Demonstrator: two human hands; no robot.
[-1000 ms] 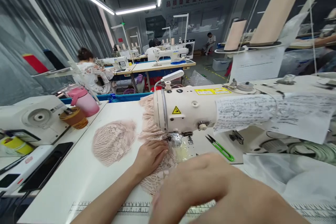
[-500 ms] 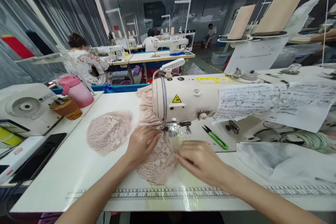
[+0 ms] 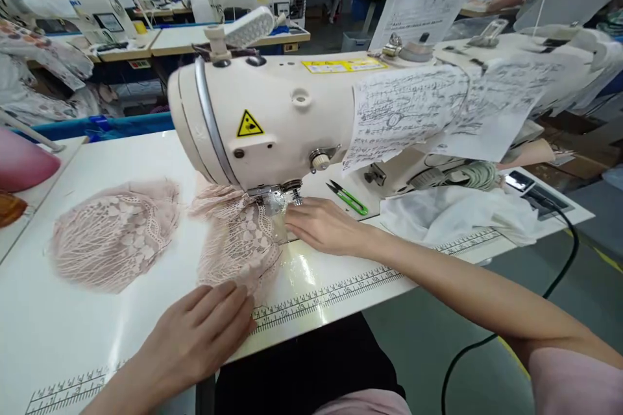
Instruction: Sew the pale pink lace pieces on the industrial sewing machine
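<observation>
Head view: lace (image 3: 236, 243) is lying partly under the sewing machine (image 3: 272, 120), the open left hand (image 3: 207, 327) is resting on its near edge, ideally without tugging, the right hand (image 3: 324, 227) hiding any grip

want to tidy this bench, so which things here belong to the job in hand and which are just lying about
Likely in the job:
lace piece by the left hand
sewing machine, right hand close by
matching lace piece at left, untouched

Apparently lying about:
green snips
white cloth
pink container
</observation>
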